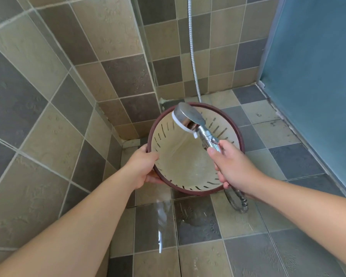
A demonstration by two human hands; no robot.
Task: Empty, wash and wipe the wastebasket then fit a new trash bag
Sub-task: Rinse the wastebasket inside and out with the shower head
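Note:
A round wastebasket (168, 134) with a cream slotted inside and a dark red rim is held tilted above the shower floor, its opening facing me. My left hand (143, 166) grips its rim on the left side. My right hand (233, 165) holds the chrome handle of a shower head (188, 116), which is over the basket's opening and sprays water into it. Water pools at the basket's bottom.
The metal shower hose (194, 62) runs up the tiled back wall and loops below my right wrist (238, 204). A glass partition edge (146, 56) stands left of the basket. A blue frosted door (316, 80) closes the right side. The floor tiles (196, 222) are wet.

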